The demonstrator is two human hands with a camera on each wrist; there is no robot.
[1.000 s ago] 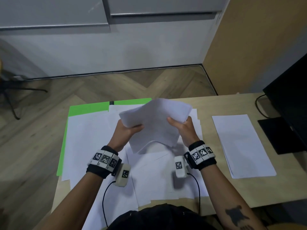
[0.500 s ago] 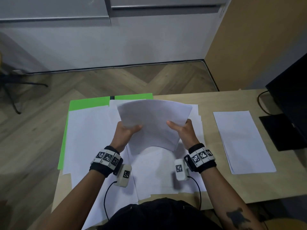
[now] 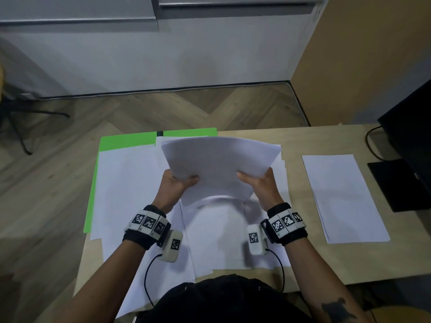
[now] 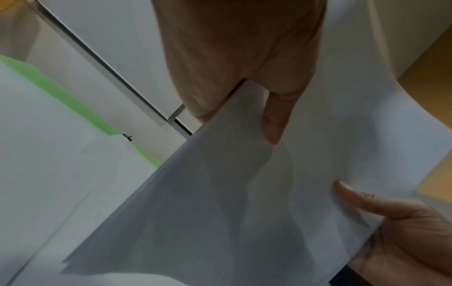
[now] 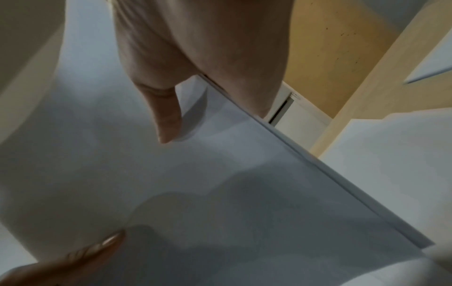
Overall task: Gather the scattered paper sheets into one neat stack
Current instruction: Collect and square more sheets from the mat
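Note:
A bundle of white sheets (image 3: 219,164) is held up above the desk, bowed upward in the middle. My left hand (image 3: 177,181) pinches its left edge, thumb on the near face and fingers behind. My right hand (image 3: 258,180) pinches the right edge the same way. In the left wrist view the bundle (image 4: 244,193) shows with my left thumb (image 4: 276,116) on it. In the right wrist view the bundle's (image 5: 220,183) edges look flush under my right thumb (image 5: 166,120). More loose white sheets (image 3: 130,194) lie spread flat on the desk beneath. A separate white stack (image 3: 342,197) lies to the right.
Green sheets (image 3: 126,142) lie under the spread papers at the desk's far left. A black monitor (image 3: 410,127), its base (image 3: 394,183) and a cable (image 3: 370,141) stand at the right edge. The wooden desk (image 3: 298,141) ends just beyond the papers; floor lies beyond.
The held bundle has been squared up: its skewed, crumpled top edge now runs level and wide. Both hands have shifted slightly apart along its side edges.

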